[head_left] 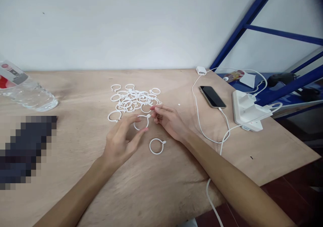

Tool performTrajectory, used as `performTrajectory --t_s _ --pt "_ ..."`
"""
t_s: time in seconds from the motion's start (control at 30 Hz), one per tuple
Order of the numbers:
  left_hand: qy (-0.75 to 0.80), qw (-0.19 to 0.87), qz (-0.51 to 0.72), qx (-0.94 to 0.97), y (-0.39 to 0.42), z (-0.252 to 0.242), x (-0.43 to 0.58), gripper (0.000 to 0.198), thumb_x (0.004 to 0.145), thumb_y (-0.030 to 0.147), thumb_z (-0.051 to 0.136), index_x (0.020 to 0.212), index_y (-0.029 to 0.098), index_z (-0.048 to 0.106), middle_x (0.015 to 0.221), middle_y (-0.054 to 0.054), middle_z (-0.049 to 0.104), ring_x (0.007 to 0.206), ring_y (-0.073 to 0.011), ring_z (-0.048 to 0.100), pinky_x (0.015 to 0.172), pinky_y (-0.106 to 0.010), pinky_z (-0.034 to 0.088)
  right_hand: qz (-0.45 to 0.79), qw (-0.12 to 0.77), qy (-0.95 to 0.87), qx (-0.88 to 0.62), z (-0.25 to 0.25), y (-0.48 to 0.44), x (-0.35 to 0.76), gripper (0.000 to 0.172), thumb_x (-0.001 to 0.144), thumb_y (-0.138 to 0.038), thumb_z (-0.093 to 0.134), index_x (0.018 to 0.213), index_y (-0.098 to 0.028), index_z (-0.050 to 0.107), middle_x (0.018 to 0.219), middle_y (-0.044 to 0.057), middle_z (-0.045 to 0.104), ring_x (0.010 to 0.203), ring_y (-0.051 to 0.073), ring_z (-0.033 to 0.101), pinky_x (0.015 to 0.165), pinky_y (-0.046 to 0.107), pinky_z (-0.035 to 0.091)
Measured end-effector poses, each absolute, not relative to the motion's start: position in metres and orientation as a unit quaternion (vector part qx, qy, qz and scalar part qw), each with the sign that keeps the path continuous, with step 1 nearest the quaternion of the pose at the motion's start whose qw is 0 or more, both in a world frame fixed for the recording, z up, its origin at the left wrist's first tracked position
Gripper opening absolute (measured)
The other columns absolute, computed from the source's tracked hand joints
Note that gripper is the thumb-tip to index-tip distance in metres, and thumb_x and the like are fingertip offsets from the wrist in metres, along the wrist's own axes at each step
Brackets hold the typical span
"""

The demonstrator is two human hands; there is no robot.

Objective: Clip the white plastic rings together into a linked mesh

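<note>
Near the middle of the frame, a white ring lies on the wooden surface between both hands. The left hand comes in from the lower left, its fingers spread loosely, one tip touching the ring's lower edge. The right hand comes in from the lower right, its fingers lightly curled with their tips at the ring's small tab; I cannot tell whether they pinch it. A pile of rings lies just above the hands, and a single ring lies just below them. A phone on its cable and a power strip sit right of centre. A plastic bottle lies at the left edge.
</note>
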State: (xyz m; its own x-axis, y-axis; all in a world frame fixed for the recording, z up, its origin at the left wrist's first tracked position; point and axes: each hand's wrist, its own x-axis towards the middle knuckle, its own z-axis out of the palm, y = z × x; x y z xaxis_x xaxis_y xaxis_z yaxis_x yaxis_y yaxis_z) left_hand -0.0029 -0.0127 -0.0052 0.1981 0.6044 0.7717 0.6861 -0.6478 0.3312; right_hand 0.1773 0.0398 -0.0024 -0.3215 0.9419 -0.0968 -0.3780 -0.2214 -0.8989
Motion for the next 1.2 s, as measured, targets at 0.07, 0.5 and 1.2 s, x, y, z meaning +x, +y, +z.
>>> performTrajectory --t_s 0.07,0.5,1.2 --pt "-0.419 0.053 -0.481 -0.769 -0.012 -0.006 -0.004 0.023 0.082 0.024 0.068 0.101 0.019 0.056 0.093 -0.003 0.069 0.088 -0.0176 0.068 0.08 -0.029 0.055 0.717 0.457 -0.413 -0.326 -0.003 0.039 0.177 0.021 0.077 -0.032 0.071 0.088 -0.014 0.072 0.075 0.001 0.064 0.068 0.009 0.053 0.064 0.024 0.038" --pt "-0.401 0.061 -0.483 -0.776 -0.014 -0.007 -0.003 0.026 0.077 0.031 0.073 0.074 0.019 0.05 0.062 0.006 0.057 0.052 -0.0068 0.053 0.052 -0.019 0.044 0.837 0.365 -0.321 -0.25 0.004 0.027 0.168 0.018 0.088 -0.027 0.058 0.09 -0.014 0.07 0.076 0.002 0.066 0.068 0.01 0.059 0.063 0.022 0.046" --pt "-0.451 0.142 -0.384 -0.793 -0.016 -0.007 -0.002 0.03 0.074 0.047 0.069 0.067 0.021 0.056 0.045 0.006 0.049 0.042 -0.0124 0.049 0.051 -0.029 0.036 0.835 0.346 -0.35 -0.245 0.009 0.018 0.162 0.018 0.074 -0.029 0.076 0.083 -0.016 0.069 0.067 -0.002 0.064 0.061 0.008 0.055 0.055 0.019 0.042"
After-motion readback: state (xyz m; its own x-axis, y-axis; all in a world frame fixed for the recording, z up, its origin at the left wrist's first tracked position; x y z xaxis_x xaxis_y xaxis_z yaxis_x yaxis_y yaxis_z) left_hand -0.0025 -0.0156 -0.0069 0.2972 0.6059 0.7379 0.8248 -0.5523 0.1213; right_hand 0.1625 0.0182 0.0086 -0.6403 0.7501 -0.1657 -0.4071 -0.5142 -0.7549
